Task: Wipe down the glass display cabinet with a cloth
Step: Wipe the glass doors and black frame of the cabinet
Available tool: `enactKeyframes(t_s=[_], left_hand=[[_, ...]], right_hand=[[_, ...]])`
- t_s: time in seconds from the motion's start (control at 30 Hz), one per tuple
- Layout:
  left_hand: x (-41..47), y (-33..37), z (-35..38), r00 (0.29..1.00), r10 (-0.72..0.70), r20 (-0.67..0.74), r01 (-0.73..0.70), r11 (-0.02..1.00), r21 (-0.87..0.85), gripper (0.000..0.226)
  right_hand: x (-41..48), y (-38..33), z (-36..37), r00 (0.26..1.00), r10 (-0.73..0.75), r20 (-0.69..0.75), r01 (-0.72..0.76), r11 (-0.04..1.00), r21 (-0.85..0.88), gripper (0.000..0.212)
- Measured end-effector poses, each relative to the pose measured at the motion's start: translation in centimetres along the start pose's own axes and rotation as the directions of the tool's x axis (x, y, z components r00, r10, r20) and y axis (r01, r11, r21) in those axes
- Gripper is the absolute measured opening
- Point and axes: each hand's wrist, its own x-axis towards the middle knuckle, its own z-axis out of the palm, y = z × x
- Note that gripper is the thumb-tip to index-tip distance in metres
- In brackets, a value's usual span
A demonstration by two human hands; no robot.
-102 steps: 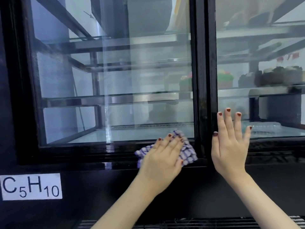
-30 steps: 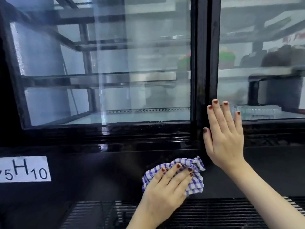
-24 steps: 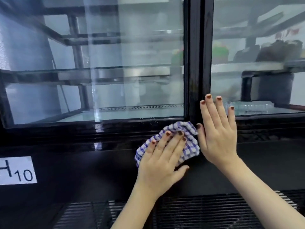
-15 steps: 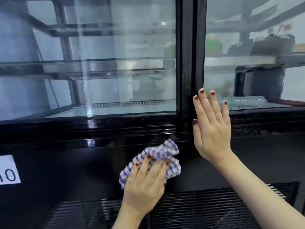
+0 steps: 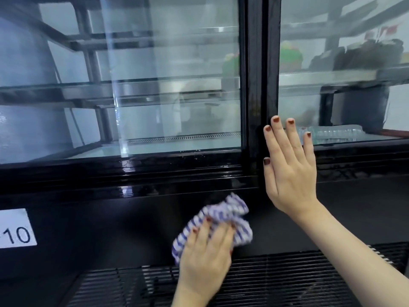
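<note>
The glass display cabinet (image 5: 256,85) has a black frame and two glass panes, with metal shelves behind them. My left hand (image 5: 205,260) presses a crumpled blue-and-white checked cloth (image 5: 230,211) against the black panel below the left pane, fingers straight over it. My right hand (image 5: 290,169) lies flat with spread fingers on the lower frame and the corner of the right pane, just right of the central post.
A slatted vent grille (image 5: 287,278) runs along the cabinet's base. A white label reading "10" (image 5: 15,229) sticks to the black panel at the left. Cakes (image 5: 290,56) and dark items sit on the right shelf; a clear plastic tray (image 5: 332,131) lies on the lower deck.
My left hand has carried the cloth up to the bottom frame rail and back down onto the lower black panel. My right hand has stayed flat on the frame. The view drifted right.
</note>
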Motion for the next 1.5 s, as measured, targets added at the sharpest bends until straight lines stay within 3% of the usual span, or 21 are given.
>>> enactKeyframes(t_s=[0.13, 0.27, 0.43, 0.53, 0.6, 0.67, 0.77, 0.87, 0.93, 1.0, 1.03, 1.1, 1.17, 1.2, 1.27, 1.37, 1.5], left_hand=[[-1.6, 1.9, -0.1, 0.994, 0.07, 0.085, -0.068, 0.997, -0.022, 0.032], [2.1, 0.0, -1.3, 0.999, -0.021, 0.027, 0.021, 1.0, -0.011, 0.033], [6.0, -3.0, -2.5, 0.979, -0.203, 0.034, 0.204, 0.979, -0.029, 0.053], [5.8, -5.6, -3.0, 0.981, -0.193, 0.037, 0.195, 0.979, -0.06, 0.051], [4.1, -8.1, -3.5, 0.964, -0.267, 0.0, 0.267, 0.963, -0.034, 0.053], [2.2, -11.3, -4.0, 0.886, -0.459, -0.058, 0.459, 0.888, -0.027, 0.056], [0.1, -16.8, -5.2, 0.668, -0.731, -0.138, 0.726, 0.681, -0.094, 0.059], [-0.8, -20.5, -6.0, 0.534, -0.827, -0.176, 0.816, 0.559, -0.15, 0.057], [-0.7, -20.3, -5.8, 0.507, -0.839, -0.198, 0.831, 0.537, -0.147, 0.057], [0.3, -17.6, -5.0, 0.541, -0.815, -0.208, 0.817, 0.568, -0.098, 0.057], [1.0, -15.4, -4.3, 0.594, -0.78, -0.198, 0.785, 0.616, -0.071, 0.057], [2.2, -10.1, -2.9, 0.771, -0.621, -0.144, 0.622, 0.782, -0.045, 0.057], [2.9, -5.6, -1.9, 0.933, -0.356, -0.062, 0.354, 0.935, -0.032, 0.058], [2.7, -4.4, -1.7, 0.968, -0.251, -0.029, 0.25, 0.968, -0.032, 0.058], [1.7, -4.7, -1.5, 0.976, -0.217, -0.023, 0.217, 0.976, -0.024, 0.059], [-0.2, -9.0, -2.5, 0.879, -0.462, -0.121, 0.46, 0.887, -0.045, 0.058], [-1.6, -18.1, -4.4, 0.566, -0.785, -0.252, 0.777, 0.61, -0.156, 0.056]], right_hand=[[-0.1, 0.1, 0.2, 1.0, 0.0, -0.007, 0.0, 1.0, 0.003, 0.05], [-0.1, 0.2, 0.2, 1.0, -0.003, -0.007, 0.003, 1.0, -0.007, 0.05], [-0.2, 0.0, 0.3, 1.0, -0.006, -0.011, 0.006, 1.0, -0.015, 0.049], [-0.2, 0.0, 0.4, 1.0, -0.014, -0.021, 0.013, 1.0, -0.021, 0.049], [-0.2, -0.1, 0.6, 0.999, -0.014, -0.031, 0.013, 1.0, -0.023, 0.049], [-0.3, 0.0, 0.6, 0.999, -0.012, -0.037, 0.011, 1.0, -0.027, 0.049], [-0.6, 0.0, 0.6, 0.999, -0.023, -0.036, 0.022, 0.999, -0.03, 0.05], [-0.8, -0.2, 0.6, 0.999, -0.036, -0.022, 0.035, 0.999, -0.033, 0.051], [-0.9, -0.3, 0.7, 0.999, -0.036, -0.018, 0.036, 0.998, -0.046, 0.052], [-0.9, -0.3, 0.7, 0.999, -0.032, -0.017, 0.031, 0.998, -0.052, 0.053], [-0.9, -0.4, 0.7, 0.999, -0.031, -0.018, 0.03, 0.998, -0.053, 0.053], [-0.9, -0.4, 0.8, 0.999, -0.032, -0.017, 0.031, 0.998, -0.054, 0.053], [-0.9, -0.4, 0.7, 0.999, -0.031, -0.015, 0.03, 0.998, -0.06, 0.053], [-0.9, -0.5, 0.7, 0.999, -0.029, -0.014, 0.029, 0.998, -0.059, 0.053], [-0.8, -0.6, 0.6, 1.0, -0.03, -0.009, 0.03, 0.998, -0.051, 0.052], [-0.5, -0.7, 0.5, 0.998, -0.055, 0.012, 0.055, 0.998, -0.043, 0.052], [0.1, -1.0, 0.3, 0.997, -0.076, 0.024, 0.076, 0.997, -0.019, 0.053]])
